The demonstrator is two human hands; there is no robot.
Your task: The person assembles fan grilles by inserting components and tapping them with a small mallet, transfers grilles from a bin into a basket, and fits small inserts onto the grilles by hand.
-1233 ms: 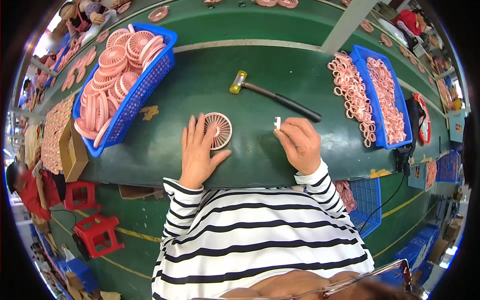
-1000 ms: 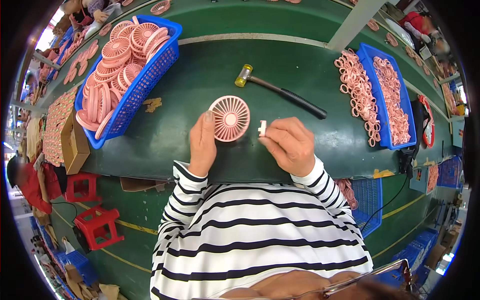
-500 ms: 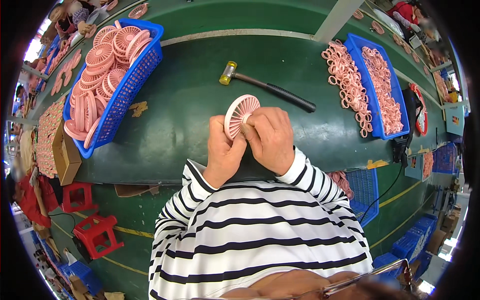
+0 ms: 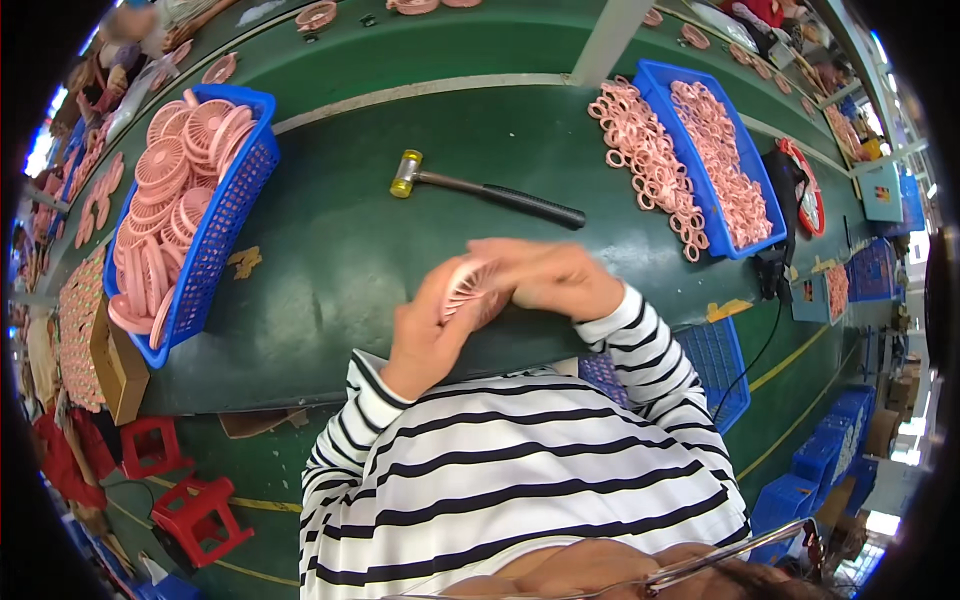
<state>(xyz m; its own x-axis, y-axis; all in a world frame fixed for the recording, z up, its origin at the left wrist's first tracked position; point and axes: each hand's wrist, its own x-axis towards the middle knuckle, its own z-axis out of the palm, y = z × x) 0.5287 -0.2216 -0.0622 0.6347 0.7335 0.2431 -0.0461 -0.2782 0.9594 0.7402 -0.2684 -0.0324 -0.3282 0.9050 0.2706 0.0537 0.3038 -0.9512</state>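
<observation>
A pink fan grille (image 4: 468,288) is gripped between both hands, left hand (image 4: 432,335) and right hand (image 4: 545,278), at the tabletop's (image 4: 330,240) near edge; assembly looks underway, unfinished.

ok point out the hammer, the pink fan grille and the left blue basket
hammer (image 4: 500,193), head view, on its dark handle
pink fan grille (image 4: 468,288), head view, on its ribbed face
left blue basket (image 4: 222,232), head view, on its mesh wall
</observation>
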